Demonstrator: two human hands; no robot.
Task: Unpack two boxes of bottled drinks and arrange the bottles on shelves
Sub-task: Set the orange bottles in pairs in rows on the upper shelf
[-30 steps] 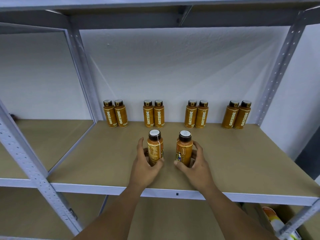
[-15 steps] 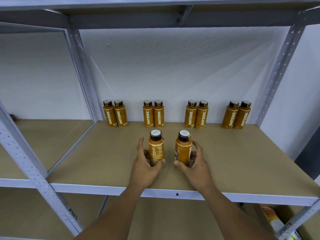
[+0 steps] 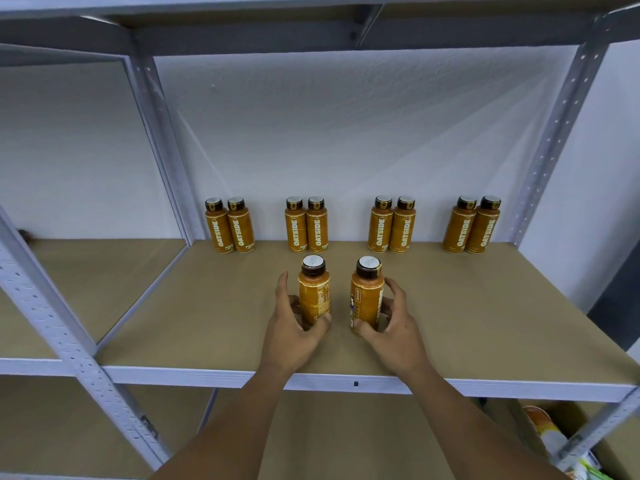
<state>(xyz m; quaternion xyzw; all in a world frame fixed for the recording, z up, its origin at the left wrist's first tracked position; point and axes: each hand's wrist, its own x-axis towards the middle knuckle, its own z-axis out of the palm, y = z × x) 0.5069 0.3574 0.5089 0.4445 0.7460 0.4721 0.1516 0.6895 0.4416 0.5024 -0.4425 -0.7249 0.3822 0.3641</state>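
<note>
I grip the left bottle (image 3: 314, 296) in my left hand (image 3: 294, 336) and the right bottle (image 3: 366, 297) in my right hand (image 3: 396, 332). Both are orange, dark-capped, upright and slightly apart on the brown shelf (image 3: 485, 323). Behind them, eight OATSIDE bottles (image 3: 317, 228) stand in four pairs against the wall.

Four pairs of bottles stand in a row along the back of the shelf (image 3: 485, 323), against the wall (image 3: 346, 133): first pair (image 3: 230, 226) at far left, second pair (image 3: 306, 226), third pair (image 3: 391, 225), fourth pair (image 3: 472, 225) at far right. Nearer the front edge, the left bottle (image 3: 314, 296) and right bottle (image 3: 366, 296) stand apart, side by side. The left hand (image 3: 294, 336) grips the former and the right hand (image 3: 394, 334) the latter. A neighbouring shelf (image 3: 86, 271) lies to the left, beyond the upright post (image 3: 162, 133).
</note>
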